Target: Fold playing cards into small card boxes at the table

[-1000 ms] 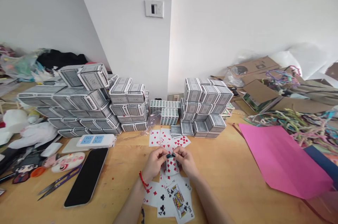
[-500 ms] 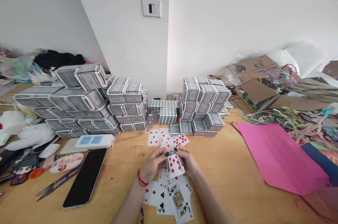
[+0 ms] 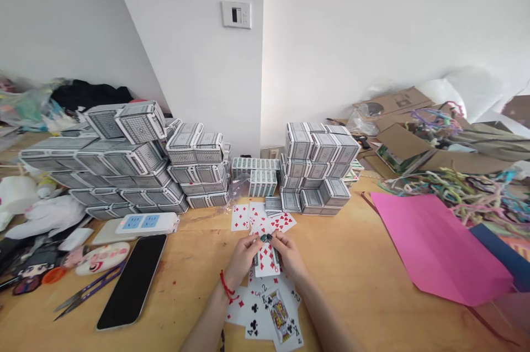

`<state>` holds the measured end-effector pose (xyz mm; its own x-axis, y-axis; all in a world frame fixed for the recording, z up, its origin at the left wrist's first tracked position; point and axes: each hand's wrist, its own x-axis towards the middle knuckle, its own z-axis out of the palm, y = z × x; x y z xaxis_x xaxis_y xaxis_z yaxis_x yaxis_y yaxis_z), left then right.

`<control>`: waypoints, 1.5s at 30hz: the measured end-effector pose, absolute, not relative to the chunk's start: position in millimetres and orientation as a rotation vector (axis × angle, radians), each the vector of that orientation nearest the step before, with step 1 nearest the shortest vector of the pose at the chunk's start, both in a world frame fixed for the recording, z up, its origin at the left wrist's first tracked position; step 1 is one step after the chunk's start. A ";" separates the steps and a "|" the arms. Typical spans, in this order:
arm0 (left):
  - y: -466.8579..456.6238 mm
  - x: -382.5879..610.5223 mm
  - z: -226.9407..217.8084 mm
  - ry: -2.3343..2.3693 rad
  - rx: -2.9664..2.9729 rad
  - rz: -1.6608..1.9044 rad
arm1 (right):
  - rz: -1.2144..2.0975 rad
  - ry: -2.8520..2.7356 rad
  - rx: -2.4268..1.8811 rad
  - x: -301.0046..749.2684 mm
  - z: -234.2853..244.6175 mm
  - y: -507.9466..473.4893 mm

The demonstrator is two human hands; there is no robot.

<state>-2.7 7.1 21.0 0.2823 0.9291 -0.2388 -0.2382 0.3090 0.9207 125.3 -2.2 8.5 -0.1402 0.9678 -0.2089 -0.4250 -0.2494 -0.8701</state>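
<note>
Between my two hands is a playing card [image 3: 267,262] with red diamonds, its face toward me, with grey patterned card edges showing behind it. My left hand [image 3: 244,257], a red string bracelet at its wrist, pinches the card's upper left edge. My right hand [image 3: 286,252] pinches the upper right, and the thumbs nearly meet at the top. Below lie loose cards face up, among them a king of clubs [image 3: 282,316] and a four of clubs [image 3: 253,319]. Beyond my fingers lie more red cards, including a diamonds card [image 3: 240,217] and a hearts card [image 3: 284,222].
Folded-card blocks are stacked at left [image 3: 124,156] and right [image 3: 323,145], with green-edged card packs [image 3: 263,182] between. A phone [image 3: 132,280], scissors [image 3: 89,290] and a power strip [image 3: 147,223] lie left. Pink paper [image 3: 439,247] and tangled yarn [image 3: 476,197] are at right.
My hands have come closer together, the thumbs now almost touching. The diamonds card has shifted slightly left and stands straighter. The loose cards lie as before.
</note>
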 end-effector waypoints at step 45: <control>3.4 -2.5 20.1 0.927 1.136 0.866 | 1.670 -0.858 -1.008 137.8 9.8 -2.6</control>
<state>-2.5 3.4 20.1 0.3721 0.9151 -0.1556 -0.0931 0.2035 0.9746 137.8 -2.6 9.8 -0.1891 0.9555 -0.2265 -0.3723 -0.2832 -0.8838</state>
